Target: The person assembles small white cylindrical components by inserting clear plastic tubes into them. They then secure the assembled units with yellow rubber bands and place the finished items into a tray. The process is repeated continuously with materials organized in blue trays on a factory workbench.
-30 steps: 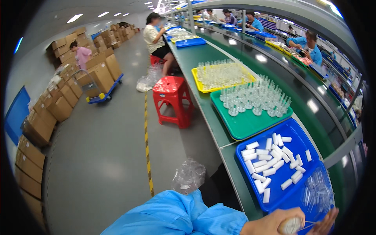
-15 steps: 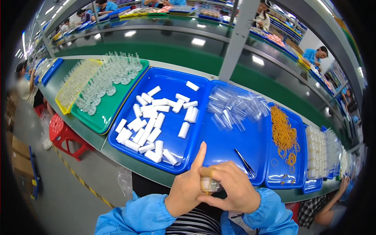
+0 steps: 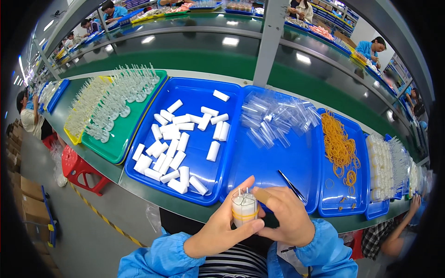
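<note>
Close to my body, a short, upright bundle of white pieces (image 3: 244, 202) with clear plastic between them is circled by a yellow rubber band (image 3: 246, 217). My left hand (image 3: 214, 235) wraps its left side, fingers behind it. My right hand (image 3: 291, 218) grips it from the right, thumb against the lower front; a tan covering is on one finger. Ahead of the hands, a blue tray (image 3: 204, 164) holds loose white blocks (image 3: 213, 151). Another blue tray (image 3: 250, 162) has clear plastic strips (image 3: 265, 121) and dark tweezers (image 3: 292, 186). Yellow rubber bands (image 3: 336, 141) pile in a third tray.
At left, a green tray (image 3: 119, 139) and a yellow tray (image 3: 74, 137) carry clear stemmed parts. White bundles (image 3: 379, 169) stand at right. A metal post (image 3: 270, 46) rises behind the trays. A red stool (image 3: 82, 170) stands left of the bench; people work across it.
The bundle has been turned upright, so its top and band now show. My left index finger has lowered from pointing up, and my right hand has shifted slightly right. The view has moved a little.
</note>
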`<act>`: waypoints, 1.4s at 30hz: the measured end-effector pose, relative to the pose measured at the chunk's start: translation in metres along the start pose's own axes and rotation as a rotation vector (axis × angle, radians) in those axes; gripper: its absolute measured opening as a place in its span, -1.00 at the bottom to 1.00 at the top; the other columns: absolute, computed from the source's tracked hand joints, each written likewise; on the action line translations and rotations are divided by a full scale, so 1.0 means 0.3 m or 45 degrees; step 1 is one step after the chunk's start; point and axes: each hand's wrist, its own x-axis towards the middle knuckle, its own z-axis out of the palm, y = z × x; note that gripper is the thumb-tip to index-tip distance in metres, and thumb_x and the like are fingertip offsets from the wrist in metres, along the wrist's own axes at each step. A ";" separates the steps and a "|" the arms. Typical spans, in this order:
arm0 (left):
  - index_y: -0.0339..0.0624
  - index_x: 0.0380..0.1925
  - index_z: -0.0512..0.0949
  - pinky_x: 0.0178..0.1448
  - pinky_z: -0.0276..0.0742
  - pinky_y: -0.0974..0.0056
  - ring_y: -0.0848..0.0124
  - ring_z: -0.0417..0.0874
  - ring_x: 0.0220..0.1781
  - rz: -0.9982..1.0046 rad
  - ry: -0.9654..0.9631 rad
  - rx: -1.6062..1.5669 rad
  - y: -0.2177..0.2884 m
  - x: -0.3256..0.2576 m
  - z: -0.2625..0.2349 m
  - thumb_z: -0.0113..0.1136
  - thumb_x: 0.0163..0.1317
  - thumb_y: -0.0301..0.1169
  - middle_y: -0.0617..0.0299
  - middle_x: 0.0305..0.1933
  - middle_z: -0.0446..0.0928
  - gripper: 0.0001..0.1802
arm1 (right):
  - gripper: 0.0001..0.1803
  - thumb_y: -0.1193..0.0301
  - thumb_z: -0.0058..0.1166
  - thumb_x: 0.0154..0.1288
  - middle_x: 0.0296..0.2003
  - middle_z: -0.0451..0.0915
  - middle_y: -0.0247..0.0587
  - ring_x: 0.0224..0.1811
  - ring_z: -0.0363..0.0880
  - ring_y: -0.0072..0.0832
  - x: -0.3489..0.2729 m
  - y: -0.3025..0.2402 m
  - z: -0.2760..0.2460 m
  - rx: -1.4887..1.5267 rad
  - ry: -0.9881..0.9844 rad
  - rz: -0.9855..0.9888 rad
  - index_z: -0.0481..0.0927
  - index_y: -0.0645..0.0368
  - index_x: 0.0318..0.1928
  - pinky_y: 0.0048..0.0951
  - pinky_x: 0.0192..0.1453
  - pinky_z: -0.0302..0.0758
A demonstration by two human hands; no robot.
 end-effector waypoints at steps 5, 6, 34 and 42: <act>-0.19 0.53 -0.03 0.34 0.47 0.10 0.17 0.42 0.39 0.223 -0.046 0.208 -0.009 -0.016 -0.017 0.48 0.17 -0.36 -0.07 0.33 0.31 0.06 | -0.18 0.37 0.56 -0.13 -0.09 0.62 -0.09 0.00 0.62 -0.17 -0.015 0.009 -0.040 0.299 0.029 0.229 0.47 0.27 0.20 -0.26 0.07 0.54; -0.19 0.52 0.00 0.35 0.46 0.08 0.15 0.42 0.40 0.248 -0.032 0.311 -0.013 -0.022 -0.024 0.52 0.14 -0.36 -0.09 0.37 0.27 0.08 | -0.18 0.36 0.57 -0.13 -0.08 0.62 -0.07 0.01 0.62 -0.17 -0.015 0.011 -0.044 0.364 0.050 0.242 0.47 0.28 0.19 -0.26 0.07 0.55; -0.43 0.39 0.25 0.33 0.53 0.22 0.26 0.54 0.29 0.130 0.114 0.112 -0.033 -0.053 -0.027 0.25 0.28 -0.63 -0.07 0.32 0.41 -0.33 | -0.27 0.39 0.46 0.12 0.12 0.53 -0.03 0.04 0.60 -0.32 -0.027 -0.018 -0.040 0.519 0.141 0.384 0.44 0.30 0.28 -0.38 0.04 0.59; -0.40 0.39 0.25 0.33 0.54 0.20 0.24 0.53 0.31 0.189 0.084 0.212 -0.039 -0.047 0.000 0.25 0.32 -0.58 -0.04 0.34 0.40 -0.34 | -0.40 0.41 0.45 0.16 -0.06 0.61 -0.10 -0.11 0.64 -0.51 -0.041 0.016 -0.013 0.808 0.108 0.615 0.52 0.34 0.18 -0.49 -0.11 0.61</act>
